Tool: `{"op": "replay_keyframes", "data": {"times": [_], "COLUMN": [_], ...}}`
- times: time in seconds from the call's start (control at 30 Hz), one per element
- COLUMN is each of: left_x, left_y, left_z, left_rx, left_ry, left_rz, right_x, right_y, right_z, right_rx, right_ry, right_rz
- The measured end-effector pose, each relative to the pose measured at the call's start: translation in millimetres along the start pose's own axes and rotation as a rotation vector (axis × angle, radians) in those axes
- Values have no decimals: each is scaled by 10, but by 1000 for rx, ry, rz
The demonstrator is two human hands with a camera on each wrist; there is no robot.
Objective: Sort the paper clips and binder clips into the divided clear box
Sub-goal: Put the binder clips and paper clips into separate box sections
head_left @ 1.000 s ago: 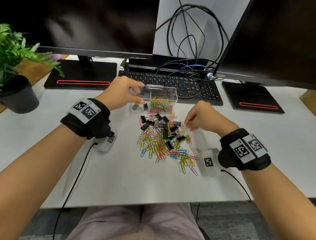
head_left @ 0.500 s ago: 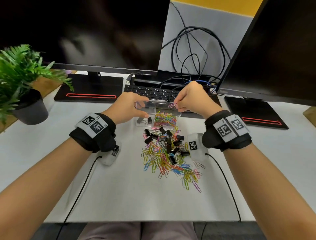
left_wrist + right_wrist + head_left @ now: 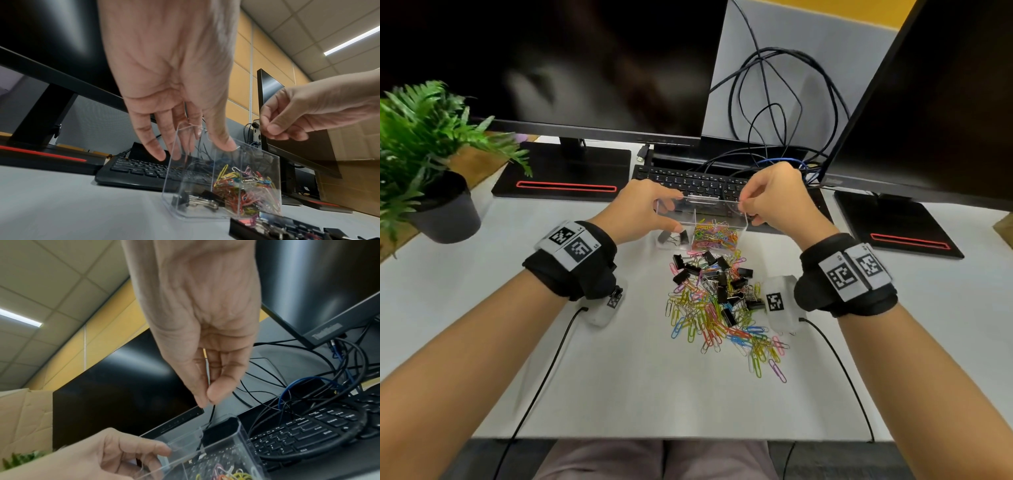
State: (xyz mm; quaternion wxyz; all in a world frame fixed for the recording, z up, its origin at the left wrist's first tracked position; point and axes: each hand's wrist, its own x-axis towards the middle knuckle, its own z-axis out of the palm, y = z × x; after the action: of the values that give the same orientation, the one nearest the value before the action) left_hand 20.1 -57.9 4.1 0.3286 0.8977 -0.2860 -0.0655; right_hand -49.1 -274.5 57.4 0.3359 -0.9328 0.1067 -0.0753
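A clear divided box (image 3: 709, 210) stands on the white table in front of the keyboard. Its right compartment holds coloured paper clips (image 3: 714, 236), and its left one holds a few black binder clips (image 3: 674, 237). My left hand (image 3: 674, 212) grips the box's left end, thumb on the near side and fingers behind. My right hand (image 3: 744, 205) hovers over the right compartment's rim with thumb and fingertips pressed together; no clip shows between them. A mixed pile of paper clips and binder clips (image 3: 719, 308) lies just in front of the box.
A black keyboard (image 3: 698, 183) lies directly behind the box, with tangled cables (image 3: 774, 120) over it. Two monitors on black stands (image 3: 561, 171) flank it. A potted plant (image 3: 424, 164) is at far left. Wrist-camera cords trail toward the table's near edge.
My right hand pinched a pink paper clip from the pile and carried it up to the box's right compartment; the clip no longer shows in its fingers. The left hand stayed on the box.
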Motion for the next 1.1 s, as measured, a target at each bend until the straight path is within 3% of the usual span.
{"op": "replay_keyframes", "data": {"times": [0.2, 0.4, 0.53, 0.83, 1.1], "left_x": [-2, -2, -1, 2, 6], "left_y": [5, 11, 1, -7, -8], "left_z": [1, 6, 9, 13, 17], "left_rx": [-1, 8, 7, 4, -10], "left_ry": [9, 10, 8, 13, 13], "left_rz": [3, 4, 0, 7, -6], "right_x": [-287, -324, -334, -348, -357], "right_y": [145, 347, 447, 534, 589], "right_z": [-29, 171, 294, 359, 296], "right_rx": [-104, -303, -440, -449, -348], "right_ry": [-298, -429, -443, -439, -381], "right_rz": [-13, 0, -87, -35, -102]}}
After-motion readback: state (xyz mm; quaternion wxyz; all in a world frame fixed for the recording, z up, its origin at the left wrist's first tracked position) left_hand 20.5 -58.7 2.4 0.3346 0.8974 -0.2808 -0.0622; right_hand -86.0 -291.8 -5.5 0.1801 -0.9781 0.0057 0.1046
